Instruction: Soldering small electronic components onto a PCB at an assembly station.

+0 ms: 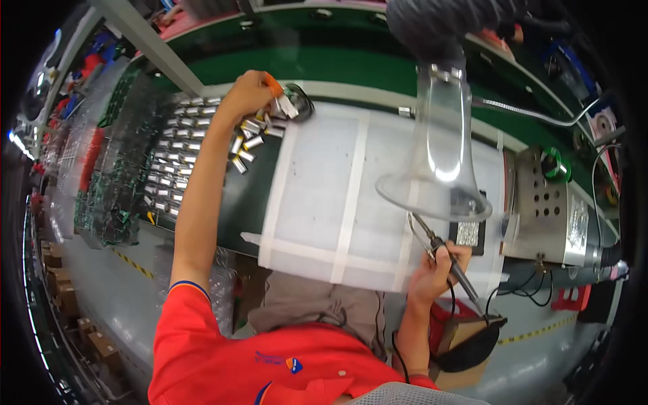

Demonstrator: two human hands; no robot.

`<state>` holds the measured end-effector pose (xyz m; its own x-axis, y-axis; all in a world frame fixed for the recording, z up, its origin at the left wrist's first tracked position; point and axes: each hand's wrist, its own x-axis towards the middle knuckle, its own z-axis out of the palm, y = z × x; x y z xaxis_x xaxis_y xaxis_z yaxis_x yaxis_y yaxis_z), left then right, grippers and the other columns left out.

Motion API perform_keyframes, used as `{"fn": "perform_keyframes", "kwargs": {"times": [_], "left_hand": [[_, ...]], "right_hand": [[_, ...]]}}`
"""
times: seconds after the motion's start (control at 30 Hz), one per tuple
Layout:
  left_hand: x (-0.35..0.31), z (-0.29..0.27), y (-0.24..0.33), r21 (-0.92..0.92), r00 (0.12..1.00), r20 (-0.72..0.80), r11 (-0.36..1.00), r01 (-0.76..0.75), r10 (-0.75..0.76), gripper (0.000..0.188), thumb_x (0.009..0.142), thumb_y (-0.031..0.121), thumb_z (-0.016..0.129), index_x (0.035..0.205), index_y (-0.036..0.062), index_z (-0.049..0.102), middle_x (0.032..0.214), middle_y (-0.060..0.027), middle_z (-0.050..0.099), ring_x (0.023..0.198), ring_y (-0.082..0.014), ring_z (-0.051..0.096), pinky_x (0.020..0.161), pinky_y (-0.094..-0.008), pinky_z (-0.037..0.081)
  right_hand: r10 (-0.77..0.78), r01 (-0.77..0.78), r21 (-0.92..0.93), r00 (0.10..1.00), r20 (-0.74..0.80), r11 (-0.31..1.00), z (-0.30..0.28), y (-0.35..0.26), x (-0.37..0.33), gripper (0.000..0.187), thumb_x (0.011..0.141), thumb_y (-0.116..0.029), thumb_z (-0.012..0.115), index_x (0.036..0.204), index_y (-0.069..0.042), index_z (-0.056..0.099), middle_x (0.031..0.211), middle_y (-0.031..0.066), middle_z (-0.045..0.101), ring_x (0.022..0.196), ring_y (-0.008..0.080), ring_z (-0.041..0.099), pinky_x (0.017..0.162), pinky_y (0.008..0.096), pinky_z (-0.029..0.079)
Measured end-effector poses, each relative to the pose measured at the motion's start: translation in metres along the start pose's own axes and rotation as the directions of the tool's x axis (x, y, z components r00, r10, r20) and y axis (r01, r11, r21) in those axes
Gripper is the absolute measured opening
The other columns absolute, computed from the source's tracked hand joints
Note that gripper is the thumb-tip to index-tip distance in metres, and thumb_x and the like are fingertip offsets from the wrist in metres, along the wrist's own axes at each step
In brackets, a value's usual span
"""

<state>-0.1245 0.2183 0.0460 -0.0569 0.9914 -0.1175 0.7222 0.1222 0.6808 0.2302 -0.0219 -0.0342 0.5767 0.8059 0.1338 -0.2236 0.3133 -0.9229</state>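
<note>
- Silver little cell (pixel 286 106) sits in my left hand (pixel 248 94), pinched between my fingertips at the far edge of the table.
- Its long side runs slanted, from up near my fingers down toward my right.
- An orange cover shows on one fingertip (pixel 273 84), just above the cell.
- My right hand (pixel 435 270) is clenched around a soldering iron (pixel 442 250), near my body.
- The iron is long and thin. Its tip points up and to my left, and its cord end points down and to my right.
- More silver cells (pixel 246 145) lie loose in a heap just under my left hand.
- Rows of the same cells (pixel 177 158) lie further left, on the dark green mat (pixel 246 196).
- A white taped sheet (pixel 337 196) covers the table between my two hands.
- A clear funnel-shaped hood (pixel 439 155) hangs over the sheet, right above the iron's tip, and partly hides it.
- A grey metal box with holes (pixel 547 202) stands to the right of the hood.
- A small round dish (pixel 300 101) sits right behind the cell.
</note>
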Motion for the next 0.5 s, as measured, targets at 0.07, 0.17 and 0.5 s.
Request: {"fn": "perform_keyframes", "kwargs": {"times": [0.07,0.17,0.5], "left_hand": [[0.043,-0.022,-0.02,-0.219,0.96,-0.253,0.974,0.062,-0.118,0.025,0.086,0.009,0.059,0.105,-0.0051,0.056,0.085,-0.0136,0.067,0.075,-0.0161,0.068,0.06,-0.0286,0.054],[0.094,-0.02,-0.042,-0.311,0.892,-0.438,0.95,-0.034,-0.111,0.051,0.083,0.026,0.069,0.12,-0.0045,0.051,0.105,-0.0235,0.065,0.092,-0.0295,0.068,0.075,-0.0359,0.055],[0.128,0.051,-0.01,0.355,0.97,-0.127,0.923,-0.151,0.208,0.055,0.082,0.034,0.07,0.122,0.0001,0.055,0.122,-0.0227,0.058,0.117,-0.0344,0.054,0.097,-0.0387,0.044]], "right_hand": [[0.03,-0.03,-0.001,1.0,-0.007,1.0,0.003,-0.002,-0.003,0.014,0.083,-0.007,0.055,0.086,-0.009,0.042,0.074,0.0014,0.042,0.058,0.0057,0.036,0.047,0.0187,0.031],[0.035,-0.035,0.007,0.999,-0.028,0.999,0.003,-0.007,-0.004,0.014,0.082,-0.006,0.055,0.086,-0.008,0.042,0.077,0.0018,0.042,0.06,0.0062,0.038,0.049,0.0182,0.032],[0.023,-0.023,0.016,1.0,0.012,1.0,0.011,-0.005,0.002,0.014,0.083,-0.007,0.054,0.086,-0.008,0.04,0.071,-0.001,0.037,0.056,0.0052,0.032,0.046,0.0188,0.026]]}}
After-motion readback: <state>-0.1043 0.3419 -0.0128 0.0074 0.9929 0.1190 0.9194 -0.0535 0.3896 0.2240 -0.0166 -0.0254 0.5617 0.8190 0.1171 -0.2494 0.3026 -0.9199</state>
